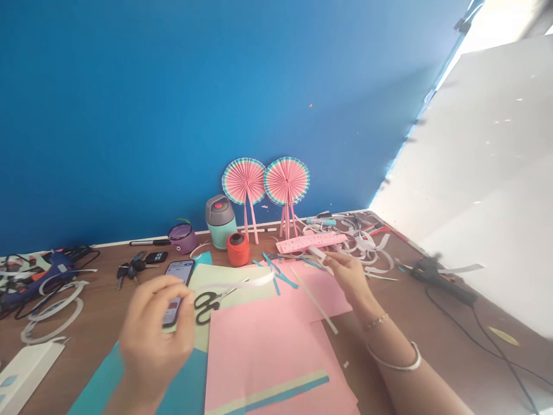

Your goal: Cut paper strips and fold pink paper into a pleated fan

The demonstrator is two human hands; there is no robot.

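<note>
My left hand (155, 328), slightly blurred, is raised over the left side of the papers with its fingers pinched. A curling white strip (259, 280) trails rightward from its fingertips. My right hand (348, 276) has its thumb and fingers closed on a small flat white piece (317, 252), just in front of a folded pink paper strip (311, 243). Between the hands lie black-handled scissors (207, 306) on pale yellow paper (254, 295). Nearest me is a pink sheet (263, 346) with a yellow and a blue stripe (280, 395) along its lower part.
Two round pleated paper fans (245, 181) lean on the blue wall. Before them stand a teal jar (222, 227), a red-orange container (238, 249) and a purple cup (182, 238). A phone (179, 282), keys (135, 266), curled white scraps (375, 251) and a black glue gun (444, 279) lie around.
</note>
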